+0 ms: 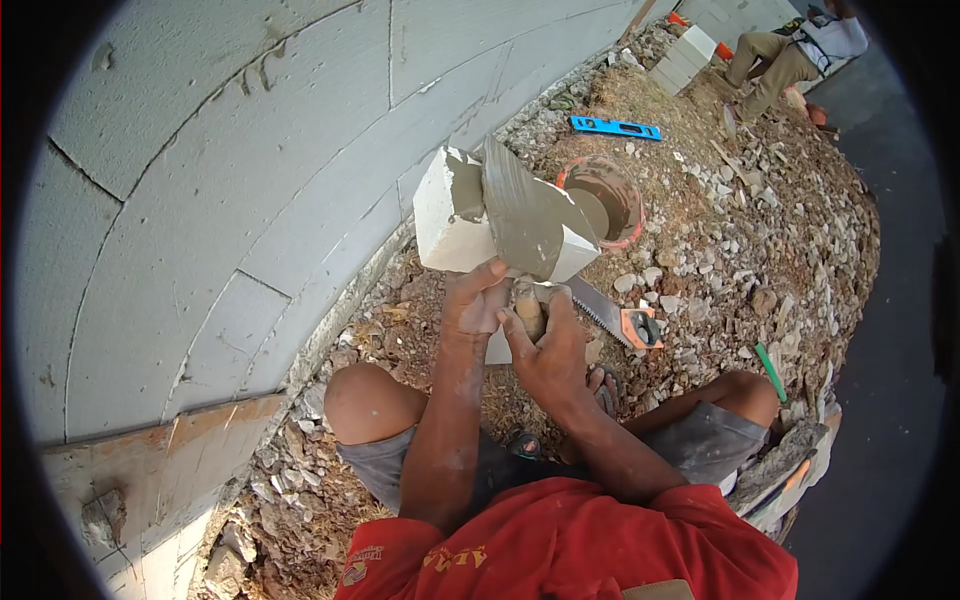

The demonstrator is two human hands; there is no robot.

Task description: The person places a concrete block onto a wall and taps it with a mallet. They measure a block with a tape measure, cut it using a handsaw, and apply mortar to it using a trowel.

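My left hand [478, 302] is under the near side of a white lightweight block [455, 235], its fingers partly hidden, and props the block up. Grey mortar [467, 188] coats part of its upper face. In my right hand [550, 350] is the wooden handle of a trowel [522, 215], closed in the fingers. The trowel's broad, mortar-smeared blade lies across the block. Just beyond the block stands an orange-rimmed bucket [632, 235] with grey mortar inside. A handsaw [640, 328] with an orange handle rests on the ground right of my right hand.
A grey block wall [290, 180] runs along the left. Blue spirit level [615, 128], stacked white blocks [685, 60] and another person [800, 55] are farther off. Rubble [720, 270] covers the ground, with a green strip [770, 372] at right. A wooden board [160, 455] leans lower left.
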